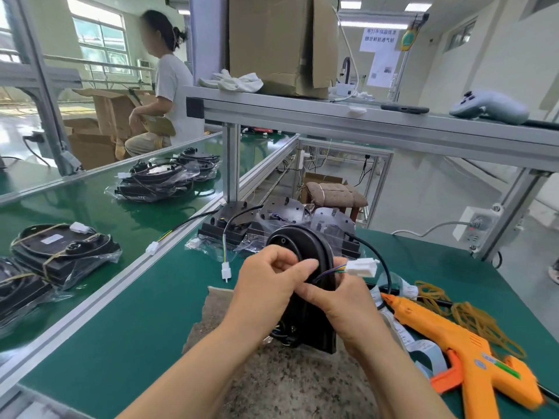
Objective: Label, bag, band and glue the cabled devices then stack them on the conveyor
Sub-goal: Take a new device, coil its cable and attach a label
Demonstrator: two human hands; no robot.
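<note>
the black device (pixel 302 246) stands on edge at the counter's (pixel 136 322) centre, likely so its cable (pixel 381 257) can be gathered: the left grip (pixel 266 279) clasps its rim to steady it while the right grip (pixel 341 303) pinches the wires (pixel 332 269) by the white connector (pixel 363 267). glue gun (pixel 453 337) and rubber bands (pixel 472 309) lie ready at four o'clock; banded stacks (pixel 60 252) sit on the conveyor (pixel 99 207) at nine o'clock.

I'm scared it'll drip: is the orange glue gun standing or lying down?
Lying down: the glue gun rests sideways on the green table.
</note>
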